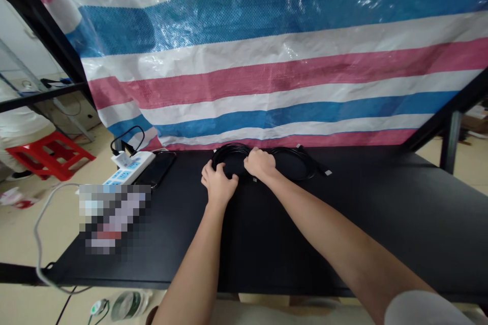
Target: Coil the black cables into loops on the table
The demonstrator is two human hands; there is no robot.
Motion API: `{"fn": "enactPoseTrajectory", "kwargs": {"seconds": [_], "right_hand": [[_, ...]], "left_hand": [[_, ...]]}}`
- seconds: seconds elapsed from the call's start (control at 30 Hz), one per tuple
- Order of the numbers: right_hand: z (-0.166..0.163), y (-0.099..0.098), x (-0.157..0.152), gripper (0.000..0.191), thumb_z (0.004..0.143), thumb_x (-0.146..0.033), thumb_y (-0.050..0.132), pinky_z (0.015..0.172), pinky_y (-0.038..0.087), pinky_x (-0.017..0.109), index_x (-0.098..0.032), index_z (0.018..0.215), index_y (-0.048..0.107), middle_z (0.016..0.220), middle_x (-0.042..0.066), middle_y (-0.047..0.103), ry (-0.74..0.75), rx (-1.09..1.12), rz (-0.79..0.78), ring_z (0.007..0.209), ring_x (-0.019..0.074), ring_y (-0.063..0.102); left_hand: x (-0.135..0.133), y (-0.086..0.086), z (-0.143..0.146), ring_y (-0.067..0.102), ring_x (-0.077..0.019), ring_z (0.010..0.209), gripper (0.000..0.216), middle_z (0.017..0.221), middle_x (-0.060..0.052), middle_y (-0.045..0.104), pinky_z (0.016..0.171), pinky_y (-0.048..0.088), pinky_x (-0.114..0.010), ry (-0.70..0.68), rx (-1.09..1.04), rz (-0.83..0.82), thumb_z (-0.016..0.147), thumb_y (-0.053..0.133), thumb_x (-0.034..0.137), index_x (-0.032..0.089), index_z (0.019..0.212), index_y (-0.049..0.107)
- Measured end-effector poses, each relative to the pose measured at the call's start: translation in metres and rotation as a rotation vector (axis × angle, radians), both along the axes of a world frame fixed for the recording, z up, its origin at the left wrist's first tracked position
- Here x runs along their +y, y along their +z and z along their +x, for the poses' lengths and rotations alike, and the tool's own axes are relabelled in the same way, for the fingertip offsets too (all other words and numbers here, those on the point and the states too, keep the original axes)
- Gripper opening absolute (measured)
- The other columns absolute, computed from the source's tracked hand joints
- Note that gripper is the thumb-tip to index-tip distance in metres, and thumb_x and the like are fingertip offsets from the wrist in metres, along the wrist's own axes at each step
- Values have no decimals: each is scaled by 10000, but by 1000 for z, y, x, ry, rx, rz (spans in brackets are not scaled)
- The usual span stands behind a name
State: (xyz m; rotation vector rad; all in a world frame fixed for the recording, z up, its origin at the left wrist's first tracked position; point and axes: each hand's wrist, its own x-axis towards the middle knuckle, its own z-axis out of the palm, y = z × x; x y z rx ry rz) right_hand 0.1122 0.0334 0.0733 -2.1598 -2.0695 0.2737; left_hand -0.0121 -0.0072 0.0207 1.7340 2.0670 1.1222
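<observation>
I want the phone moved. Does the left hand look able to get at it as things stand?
Probably yes. The left hand rests on the coiled black cable, and the phone lies to its left on the black desk; nothing seems to stand between them.

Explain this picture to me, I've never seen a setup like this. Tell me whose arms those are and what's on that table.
There's no machine here. These are a person's own bare arms, filmed by a camera worn on their head, looking forward and down. Their left hand and right hand are both on a coiled black cable, which lies on a black table. Further left on the table are a white power strip and a dark smartphone. A striped tarpaulin hangs behind.
</observation>
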Motion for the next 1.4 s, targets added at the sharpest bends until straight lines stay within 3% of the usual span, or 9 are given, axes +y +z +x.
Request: {"fn": "enactPoseTrajectory", "kwargs": {"seconds": [0.13, 0.3, 0.47, 0.6, 0.77, 0.93, 1.07, 1.23, 1.4], "right_hand": [[6, -5, -2, 482, 877, -205, 415, 851, 471, 370, -106, 1348, 445, 1220, 206, 612, 114, -47, 149, 1110, 280, 584], [20, -9, -3, 350, 885, -171, 402, 974, 407, 328, -129, 1136, 644, 1262, 140, 603, 291, -57, 191, 1179, 245, 508], [36, -12, -9, 321, 906, -203, 406, 972, 403, 332, -150, 1043, 691, 1155, 110, 672, 325, 48, 252, 1090, 226, 548], [64, -23, -15, 307, 889, -196, 405, 944, 420, 344, -181, 991, 695, 1074, 81, 698, 318, 176, 379, 1035, 212, 569], [113, -39, -24, 225, 810, -193, 457, 865, 455, 378, -214, 742, 670, 879, 74, 710, 89, 290, 536, 887, 232, 599], [150, -47, -30, 159, 741, -219, 495, 799, 469, 403, -219, 676, 641, 795, 86, 692, -187, 334, 589, 797, 251, 605], [172, -51, -30, 91, 678, -254, 555, 768, 468, 415, -220, 669, 639, 740, 91, 670, -294, 348, 620, 771, 267, 599], [178, -49, -33, 68, 626, -285, 634, 705, 472, 418, -222, 610, 612, 691, 91, 629, -431, 371, 493, 725, 268, 591], [164, -35, -39, 171, 646, -367, 680, 734, 484, 417, -203, 680, 643, 902, 128, 631, -563, 296, 366, 900, 305, 596]], "left_hand": [[-4, 3, 5, 366, -388, 1318, 393, 1366, -157, 498, 1042, 283, -583, -221, 111, -49, 629, 728, 252, 231, 1019, 684], [-3, 8, 6, 582, -291, 1113, 220, 1105, -106, 680, 1005, 362, -500, -436, 149, -60, 740, 624, 161, 240, 918, 728], [0, -1, 5, 630, -236, 1019, 276, 1054, -95, 707, 941, 432, -419, -551, 109, 80, 804, 541, 141, 240, 983, 726], [0, -6, 6, 609, -230, 1065, 339, 1110, -91, 685, 954, 421, -419, -555, 161, 48, 820, 483, 101, 259, 985, 734], [-2, -6, 8, 516, -265, 1177, 345, 1220, -110, 607, 995, 355, -491, -514, 209, -2, 843, 468, 122, 268, 1024, 723], [-5, -3, 12, 448, -278, 1230, 288, 1254, -88, 562, 1010, 314, -536, -470, 179, -17, 854, 504, 191, 308, 1009, 716], [-9, 3, 13, 426, -294, 1264, 265, 1288, -97, 544, 1026, 298, -543, -408, 143, -22, 848, 523, 228, 295, 1015, 717], [-11, 6, 11, 423, -304, 1280, 276, 1305, -89, 538, 1034, 311, -536, -380, 91, 19, 834, 555, 311, 305, 1070, 698], [-8, 0, 7, 450, -303, 1254, 349, 1292, -92, 544, 1020, 337, -542, -333, 120, 65, 819, 578, 333, 304, 1158, 653]]}}
